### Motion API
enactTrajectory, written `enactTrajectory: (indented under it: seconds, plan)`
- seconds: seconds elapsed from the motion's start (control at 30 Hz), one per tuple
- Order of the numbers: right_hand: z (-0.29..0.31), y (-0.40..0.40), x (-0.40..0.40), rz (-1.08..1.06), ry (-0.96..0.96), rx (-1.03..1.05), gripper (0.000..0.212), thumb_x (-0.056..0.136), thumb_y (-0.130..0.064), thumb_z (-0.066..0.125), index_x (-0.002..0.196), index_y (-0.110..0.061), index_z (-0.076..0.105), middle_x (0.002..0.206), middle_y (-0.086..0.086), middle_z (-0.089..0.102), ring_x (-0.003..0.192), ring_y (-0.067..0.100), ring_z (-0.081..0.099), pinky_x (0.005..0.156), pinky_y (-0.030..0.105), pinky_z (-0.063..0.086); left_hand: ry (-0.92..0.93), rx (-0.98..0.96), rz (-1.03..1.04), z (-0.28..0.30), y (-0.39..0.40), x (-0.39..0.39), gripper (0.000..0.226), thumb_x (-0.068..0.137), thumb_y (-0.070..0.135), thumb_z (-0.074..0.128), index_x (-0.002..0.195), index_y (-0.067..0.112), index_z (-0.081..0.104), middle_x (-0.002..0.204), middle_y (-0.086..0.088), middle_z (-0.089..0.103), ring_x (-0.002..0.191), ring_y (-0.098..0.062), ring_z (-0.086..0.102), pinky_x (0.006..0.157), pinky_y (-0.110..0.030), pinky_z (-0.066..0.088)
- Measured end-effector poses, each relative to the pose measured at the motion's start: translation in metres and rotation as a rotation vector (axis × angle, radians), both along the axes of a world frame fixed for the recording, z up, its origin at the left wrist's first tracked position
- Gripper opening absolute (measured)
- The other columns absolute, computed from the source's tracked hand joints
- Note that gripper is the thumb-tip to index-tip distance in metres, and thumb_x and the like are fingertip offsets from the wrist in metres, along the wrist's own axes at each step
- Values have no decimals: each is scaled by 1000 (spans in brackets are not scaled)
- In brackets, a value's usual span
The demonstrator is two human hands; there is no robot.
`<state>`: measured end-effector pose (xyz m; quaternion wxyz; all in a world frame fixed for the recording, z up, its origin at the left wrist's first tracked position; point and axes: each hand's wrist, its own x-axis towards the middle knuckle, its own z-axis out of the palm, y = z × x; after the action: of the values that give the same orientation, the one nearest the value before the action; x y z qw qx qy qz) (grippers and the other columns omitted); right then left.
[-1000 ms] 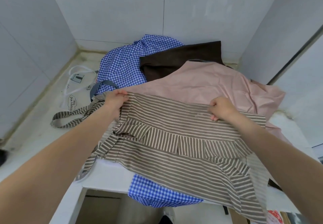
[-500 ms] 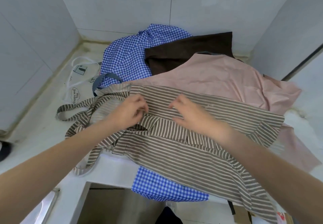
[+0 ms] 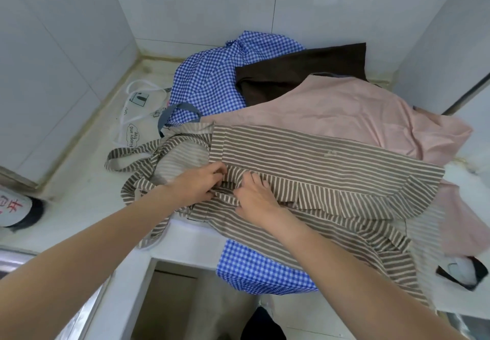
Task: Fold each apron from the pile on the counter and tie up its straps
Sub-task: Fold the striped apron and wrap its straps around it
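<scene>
Both hands are working close together at the near edge of the counter (image 3: 185,236). The left hand (image 3: 197,187) and the right hand (image 3: 254,196) are curling their fingers into the ruffled fold of the striped apron (image 3: 318,170), pinching the cloth. The apron is lying on top of the pile, its strap (image 3: 127,156) trailing left. Beyond it the pink apron (image 3: 358,117), the brown apron (image 3: 299,74) and the checked apron (image 3: 212,82) are lying heaped against the wall.

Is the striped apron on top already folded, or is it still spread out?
Partly folded: the striped apron has its far part doubled over, but it is wide, with straps loose at the left. Both hands grip its middle.
</scene>
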<state>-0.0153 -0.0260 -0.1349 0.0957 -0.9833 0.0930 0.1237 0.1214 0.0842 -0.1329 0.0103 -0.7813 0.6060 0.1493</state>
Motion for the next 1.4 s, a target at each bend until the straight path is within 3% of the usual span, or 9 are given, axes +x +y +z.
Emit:
enactTrajectory:
  seconds: [0.1, 0.23, 0.33, 0.53, 0.83, 1.0, 1.2, 1.3, 1.4]
  plan:
    - [12, -2, -8, 43, -5, 158, 21, 91, -25, 55, 96, -7, 65, 110, 6, 45, 108, 21, 38, 91, 37, 32, -24, 27, 42, 1, -6, 0, 23, 86, 4, 54, 108, 4, 57, 125, -5, 45, 109, -21, 51, 82, -25, 36]
    - [54, -25, -24, -177, 173, 686, 31, 92, -35, 58, 74, -9, 59, 64, -4, 62, 58, 9, 57, 66, 24, 45, 103, -125, 183, 0, -13, 6, 28, 83, -2, 57, 110, 7, 53, 113, -7, 48, 101, -26, 53, 79, -26, 36]
    - [84, -67, -39, -337, 143, 776, 31, 95, -29, 54, 72, -10, 60, 50, -3, 55, 40, 8, 47, 51, 19, 44, 208, -90, 258, 3, -19, 5, 44, 79, 14, 69, 118, 16, 47, 111, 1, 43, 98, -20, 52, 82, -32, 44]
    - [142, -136, -77, -509, 281, 749, 26, 96, -14, 52, 80, 0, 66, 37, -5, 41, 28, 3, 28, 36, 16, 37, 125, 122, 273, 9, -31, 7, 23, 89, 10, 52, 104, -1, 67, 108, -18, 60, 100, -30, 56, 81, -30, 40]
    - [70, -168, -125, -634, 324, 182, 33, 85, -25, 69, 56, -18, 54, 47, -6, 55, 50, 8, 54, 53, 22, 41, 144, 156, 387, 9, -40, 9, 30, 99, 24, 42, 92, 4, 62, 87, -10, 60, 80, -19, 52, 68, -26, 36]
    - [30, -153, -135, -648, 299, -108, 16, 87, -33, 60, 90, -18, 60, 115, 9, 61, 111, 26, 55, 89, 31, 43, -142, 101, 313, 11, -45, 5, 27, 92, 32, 55, 106, 10, 57, 113, -10, 58, 106, -25, 52, 88, -32, 42]
    - [53, -180, -99, -567, -149, -175, 32, 87, -14, 57, 117, -5, 56, 121, 15, 51, 118, 32, 45, 94, 37, 40, -177, -255, 152, 39, -75, -6, 47, 87, 10, 55, 132, 11, 42, 135, -9, 38, 124, -26, 39, 97, -35, 37]
    - [55, -198, -80, -534, -29, -200, 56, 87, -22, 61, 136, -9, 38, 137, 13, 41, 127, 32, 35, 101, 37, 31, -150, -210, 245, 44, -94, 3, 60, 85, 1, 53, 140, 14, 32, 143, -9, 32, 130, -29, 34, 103, -40, 37]
    - [49, -208, -73, -552, 51, -219, 49, 88, -20, 58, 132, -10, 40, 133, 13, 47, 124, 31, 41, 99, 35, 31, -211, -22, 311, 39, -106, 11, 61, 90, 5, 53, 144, 16, 25, 144, -8, 34, 132, -28, 32, 105, -42, 37]
